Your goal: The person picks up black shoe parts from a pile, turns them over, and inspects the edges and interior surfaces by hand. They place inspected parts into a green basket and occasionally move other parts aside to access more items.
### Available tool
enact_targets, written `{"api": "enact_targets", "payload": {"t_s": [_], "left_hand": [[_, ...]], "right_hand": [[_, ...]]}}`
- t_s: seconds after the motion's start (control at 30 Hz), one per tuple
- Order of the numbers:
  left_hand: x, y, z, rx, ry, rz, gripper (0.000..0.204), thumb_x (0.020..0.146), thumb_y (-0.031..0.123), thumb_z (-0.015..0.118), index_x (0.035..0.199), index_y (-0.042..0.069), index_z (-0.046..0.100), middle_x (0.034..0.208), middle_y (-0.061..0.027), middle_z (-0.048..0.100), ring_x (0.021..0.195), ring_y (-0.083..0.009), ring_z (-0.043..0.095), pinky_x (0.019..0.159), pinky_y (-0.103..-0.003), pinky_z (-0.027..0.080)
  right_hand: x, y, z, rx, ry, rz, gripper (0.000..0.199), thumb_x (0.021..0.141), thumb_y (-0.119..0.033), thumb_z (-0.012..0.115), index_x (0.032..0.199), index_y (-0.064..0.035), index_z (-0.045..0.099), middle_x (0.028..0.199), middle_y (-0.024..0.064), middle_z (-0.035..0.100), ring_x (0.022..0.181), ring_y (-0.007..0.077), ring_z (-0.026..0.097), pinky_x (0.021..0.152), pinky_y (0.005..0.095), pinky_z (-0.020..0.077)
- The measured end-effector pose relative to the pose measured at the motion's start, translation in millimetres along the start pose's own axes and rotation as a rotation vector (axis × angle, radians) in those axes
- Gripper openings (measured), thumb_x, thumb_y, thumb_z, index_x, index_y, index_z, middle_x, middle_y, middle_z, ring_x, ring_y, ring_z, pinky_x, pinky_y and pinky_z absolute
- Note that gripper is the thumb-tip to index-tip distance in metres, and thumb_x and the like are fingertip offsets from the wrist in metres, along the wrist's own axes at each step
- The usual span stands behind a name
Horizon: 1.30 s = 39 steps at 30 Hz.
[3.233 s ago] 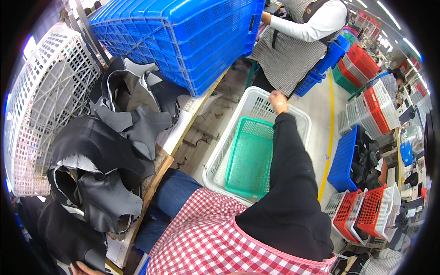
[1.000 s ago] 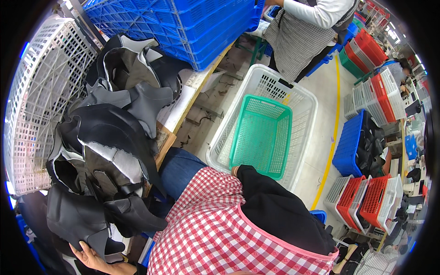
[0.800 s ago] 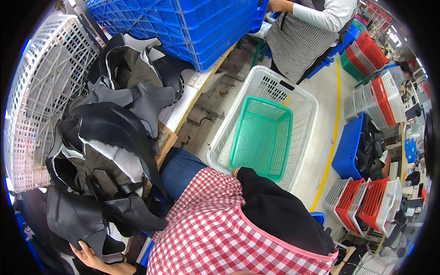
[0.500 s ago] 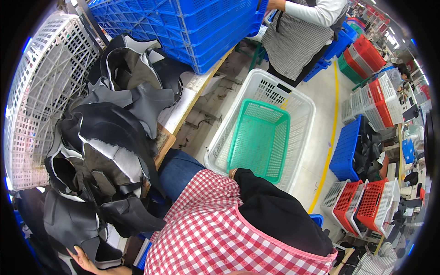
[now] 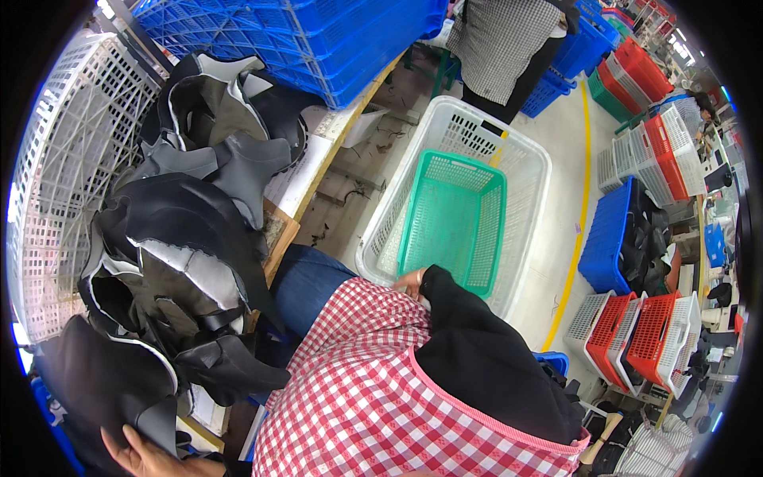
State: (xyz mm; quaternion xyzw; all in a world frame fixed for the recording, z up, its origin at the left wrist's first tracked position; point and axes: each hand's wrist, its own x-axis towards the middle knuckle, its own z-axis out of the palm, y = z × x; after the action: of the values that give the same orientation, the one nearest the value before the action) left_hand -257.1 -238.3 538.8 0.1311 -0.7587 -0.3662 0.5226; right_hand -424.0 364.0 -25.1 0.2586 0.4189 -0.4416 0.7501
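My left hand (image 5: 147, 456) is at the lower left, its fingers laid over a black leather-like shoe upper (image 5: 99, 381) and gripping its lower edge. Part of that grip is hidden behind the piece. More black shoe uppers (image 5: 195, 211) with grey lining and pale raw edges lie heaped on the table beside it. My right hand (image 5: 411, 283) rests by the near rim of a white plastic basket (image 5: 531, 171), against my red-checked apron (image 5: 358, 381). Its fingers are mostly hidden by the sleeve and apron. Inside the white basket sits a green basket (image 5: 453, 219).
Blue crates (image 5: 302, 48) are stacked at the table's far end. A white crate (image 5: 71, 175) stands on edge at the left. Across a yellow floor line (image 5: 579, 238) are red and white baskets (image 5: 656, 338) and a blue crate (image 5: 608, 246). Another person (image 5: 509, 48) stands beyond the white basket.
The shoe upper in my left hand has risen and shifted left, with the hand following it. My right hand has moved slightly up and shows more. The view has shifted a little.
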Motion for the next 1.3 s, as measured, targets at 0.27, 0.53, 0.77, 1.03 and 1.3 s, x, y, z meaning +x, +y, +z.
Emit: {"api": "enact_targets", "payload": {"t_s": [0.27,0.53,0.77,1.03,1.3], "left_hand": [[-4.1,-24.6,11.5,-0.176,-0.198,-0.239,0.047,0.102,0.003,0.064,0.146,0.000,0.050,0.137,-0.0130,0.060,0.120,-0.0182,0.059,0.105,-0.027,0.045],[-0.8,50.9,-1.7,-0.133,0.020,-0.172,0.055,0.097,-0.003,0.061,0.150,-0.006,0.045,0.148,-0.0173,0.052,0.128,-0.0232,0.058,0.107,-0.032,0.046],[-19.2,114.6,43.4,0.239,-0.147,0.083,0.058,0.075,-0.007,0.076,0.130,0.000,0.063,0.101,-0.0076,0.072,0.100,-0.0205,0.065,0.090,-0.034,0.052],[-62.4,61.9,64.9,0.011,-0.332,-0.197,0.059,0.079,-0.001,0.076,0.134,0.007,0.058,0.087,-0.0061,0.068,0.089,-0.0262,0.060,0.086,-0.037,0.047],[-57.3,25.6,40.6,0.082,-0.294,-0.232,0.028,0.077,0.004,0.081,0.104,0.006,0.074,0.081,-0.0009,0.062,0.084,-0.0150,0.054,0.083,-0.031,0.042]], "right_hand": [[-93.8,13.7,-140.9,0.671,1.435,-0.934,0.062,0.089,-0.019,0.071,0.143,0.0009,0.048,0.094,0.0142,0.074,0.077,0.0208,0.068,0.065,0.0373,0.0551],[-195.4,-99.3,2.0,0.648,0.874,-1.429,0.039,0.096,-0.010,0.064,0.134,-0.0045,0.059,0.103,0.0089,0.074,0.081,0.0124,0.064,0.064,0.0256,0.0494],[-408.5,-167.8,340.1,-0.374,0.011,-2.359,0.032,0.098,-0.005,0.061,0.128,0.0027,0.060,0.101,0.0123,0.072,0.084,0.0200,0.067,0.070,0.0328,0.0539],[-363.1,-161.9,583.1,-1.883,0.256,-2.296,0.051,0.069,-0.008,0.083,0.116,-0.0052,0.064,0.113,0.0100,0.069,0.102,0.0303,0.066,0.086,0.0383,0.0508],[-337.8,-215.3,605.1,-2.235,0.458,-1.990,0.022,0.072,-0.027,0.084,0.083,-0.0165,0.069,0.074,-0.0028,0.064,0.079,0.0199,0.062,0.078,0.0362,0.0420]]}}
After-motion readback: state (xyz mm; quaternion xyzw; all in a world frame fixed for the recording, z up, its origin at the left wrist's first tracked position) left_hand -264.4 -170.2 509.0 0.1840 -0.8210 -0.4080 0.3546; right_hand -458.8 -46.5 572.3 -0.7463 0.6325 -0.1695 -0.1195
